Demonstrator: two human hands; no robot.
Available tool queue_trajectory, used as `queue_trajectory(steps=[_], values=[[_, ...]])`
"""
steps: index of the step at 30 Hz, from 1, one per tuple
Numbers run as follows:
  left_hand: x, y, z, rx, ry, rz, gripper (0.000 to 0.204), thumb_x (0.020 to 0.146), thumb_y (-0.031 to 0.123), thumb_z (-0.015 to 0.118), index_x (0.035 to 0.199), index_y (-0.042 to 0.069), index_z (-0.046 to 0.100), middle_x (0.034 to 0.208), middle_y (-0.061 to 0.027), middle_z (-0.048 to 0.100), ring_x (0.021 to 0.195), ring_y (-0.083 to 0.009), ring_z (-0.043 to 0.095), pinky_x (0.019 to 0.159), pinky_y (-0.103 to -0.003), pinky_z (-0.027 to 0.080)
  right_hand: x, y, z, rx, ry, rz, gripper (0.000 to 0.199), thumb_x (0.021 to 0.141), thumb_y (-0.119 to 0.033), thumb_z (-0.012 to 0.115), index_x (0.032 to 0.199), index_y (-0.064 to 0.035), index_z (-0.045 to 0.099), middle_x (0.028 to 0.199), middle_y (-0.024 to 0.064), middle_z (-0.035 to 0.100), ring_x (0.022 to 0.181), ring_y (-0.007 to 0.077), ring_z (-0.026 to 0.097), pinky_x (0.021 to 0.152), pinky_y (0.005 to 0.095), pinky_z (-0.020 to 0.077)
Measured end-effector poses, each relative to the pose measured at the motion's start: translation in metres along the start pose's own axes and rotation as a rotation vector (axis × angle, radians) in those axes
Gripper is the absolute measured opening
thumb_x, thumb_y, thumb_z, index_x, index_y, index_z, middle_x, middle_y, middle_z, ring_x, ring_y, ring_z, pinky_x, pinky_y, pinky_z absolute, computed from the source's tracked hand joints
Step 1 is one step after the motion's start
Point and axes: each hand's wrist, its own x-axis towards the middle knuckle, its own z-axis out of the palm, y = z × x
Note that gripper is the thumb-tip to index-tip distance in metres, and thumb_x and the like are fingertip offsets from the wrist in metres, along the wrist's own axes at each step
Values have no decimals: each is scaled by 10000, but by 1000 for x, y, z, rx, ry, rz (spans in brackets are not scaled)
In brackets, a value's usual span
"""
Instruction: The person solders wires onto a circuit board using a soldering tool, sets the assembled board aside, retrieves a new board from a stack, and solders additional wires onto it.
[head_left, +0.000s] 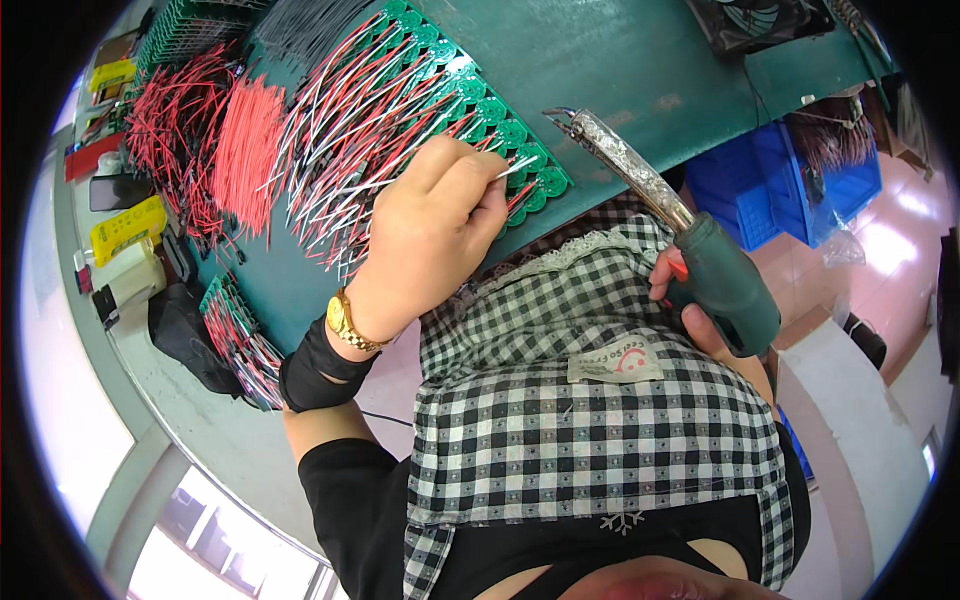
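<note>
My left hand (440, 225) is closed in a pinch over the near end of a panel of round green circuit boards (512, 132). A thin white wire (516, 167) sticks out past its fingertips, above the boards. Many red, white and black wires (350, 130) fan out leftward from the panel. In my right hand (690, 305) is a soldering gun (725, 285) with a dark green handle and a red trigger. Its long, scorched metal barrel points up and left, and the tip is apart from the boards. The handle hides part of the right hand.
Bundles of red wires (248, 150) and black wires (305, 35) lie on the green tabletop (600, 60). Another wired panel (240, 335) is at the near left edge. Blue bins (745, 190) stand below the table to the right. A black tray (760, 25) sits at the back.
</note>
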Motion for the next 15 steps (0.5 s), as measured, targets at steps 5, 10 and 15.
queue_trajectory(steps=[5,10,15], values=[[-3,-8,9,57,-41,4,155,664,-70,643,775,29,601,710,-68,560,584,-182,571,500,-271,464,-1,10,1,117,91,-1,450,770,-199,692,1126,36,547,977,88,622,835,131,609,755,243,491],[-7,-11,11,55,-44,-13,139,651,-60,635,746,26,581,694,-67,544,559,-178,544,478,-271,442,-8,22,0,190,137,62,392,798,-129,674,1111,70,547,931,136,644,779,159,642,697,247,522],[-7,-12,9,50,-67,-36,133,648,-47,630,743,32,585,678,-63,530,543,-176,525,465,-273,425,-8,30,8,300,210,184,312,835,-48,602,1105,96,538,864,169,656,705,188,660,626,275,551]])
